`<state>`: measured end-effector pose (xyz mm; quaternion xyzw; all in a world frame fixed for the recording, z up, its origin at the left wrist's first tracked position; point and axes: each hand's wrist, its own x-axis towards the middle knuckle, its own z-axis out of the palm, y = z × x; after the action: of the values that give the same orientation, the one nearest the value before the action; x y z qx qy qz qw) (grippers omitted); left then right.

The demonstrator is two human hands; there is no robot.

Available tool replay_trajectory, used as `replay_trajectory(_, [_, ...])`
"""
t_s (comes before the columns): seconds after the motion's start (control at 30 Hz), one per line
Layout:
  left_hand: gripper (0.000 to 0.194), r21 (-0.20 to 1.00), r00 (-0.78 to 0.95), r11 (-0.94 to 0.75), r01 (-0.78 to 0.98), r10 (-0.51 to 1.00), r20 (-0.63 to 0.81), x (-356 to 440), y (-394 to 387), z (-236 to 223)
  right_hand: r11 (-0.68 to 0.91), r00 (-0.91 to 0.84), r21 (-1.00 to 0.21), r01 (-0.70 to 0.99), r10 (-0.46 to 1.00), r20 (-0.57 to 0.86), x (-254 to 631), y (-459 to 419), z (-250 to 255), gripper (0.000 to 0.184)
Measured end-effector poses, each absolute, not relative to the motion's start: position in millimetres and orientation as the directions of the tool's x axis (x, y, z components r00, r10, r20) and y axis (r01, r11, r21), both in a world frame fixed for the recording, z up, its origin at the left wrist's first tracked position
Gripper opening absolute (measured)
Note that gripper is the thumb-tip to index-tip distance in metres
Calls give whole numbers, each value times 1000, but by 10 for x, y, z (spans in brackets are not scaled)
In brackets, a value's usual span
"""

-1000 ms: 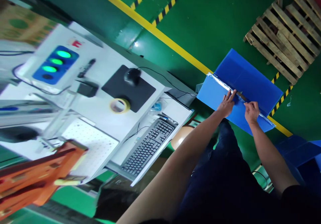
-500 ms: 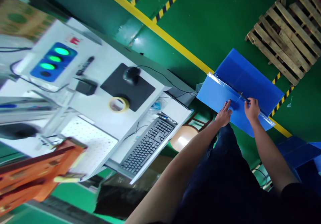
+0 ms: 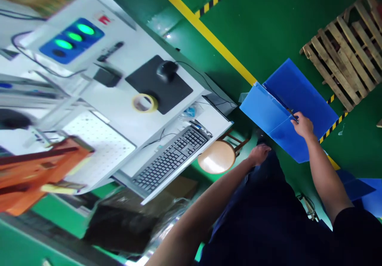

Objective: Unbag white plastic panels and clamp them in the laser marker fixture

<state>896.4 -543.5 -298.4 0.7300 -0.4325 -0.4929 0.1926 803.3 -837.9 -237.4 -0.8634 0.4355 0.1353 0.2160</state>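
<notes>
Gripped a dark object [image 3: 296,119], too small to identify, in right hand [image 3: 304,125] at the seam [image 3: 276,99] of the blue box [image 3: 286,127], beyond the leg [image 3: 270,170]. Rested left hand [image 3: 259,154], loosely curled, by the leg, apart from the blue box. Called, by judgement, for light, even pressure along the seam and a braced near panel [image 3: 264,111].

A near-black top [image 3: 286,226] is worn, its plain short sleeve [image 3: 344,218] ended partway along the right arm [image 3: 324,174], with the right hand [image 3: 303,126] bare. The left forearm [image 3: 205,204] and left hand [image 3: 259,154] are likewise uncovered. Dark blue trousers [image 3: 270,168] are worn below, their join with the top lost in shadow.
</notes>
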Motion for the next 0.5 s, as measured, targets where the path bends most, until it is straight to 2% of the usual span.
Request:
replay_trajectory(0.13, [40, 738, 221, -558, -378, -829, -514, 8987, -5231, -2925, -606, 654, -258, -752, -638, -407, 7982, -8173, -2175, 14])
replay_trajectory(0.2, [41, 765, 261, -549, -336, -835, -485, 8975, -5136, -2865, -622, 672, -266, -737, -627, -394, 7959, -8049, -2095, 13])
replay_trajectory(0.3, [56, 807, 310, -526, -269, -840, -445, 8897, -4993, -2752, -642, 702, -292, -709, -602, -382, 7930, -7838, -1962, 13])
replay_trajectory(0.4, [58, 837, 354, -501, -221, -841, -410, 8741, -4855, -2635, -663, 743, -345, -664, -535, -403, 7872, -7623, -1808, 20])
replay_trajectory(0.5, [48, 854, 361, -480, -199, -846, -392, 8542, -4739, -2527, -657, 758, -393, -644, -473, -449, 7706, -7465, -1659, 46])
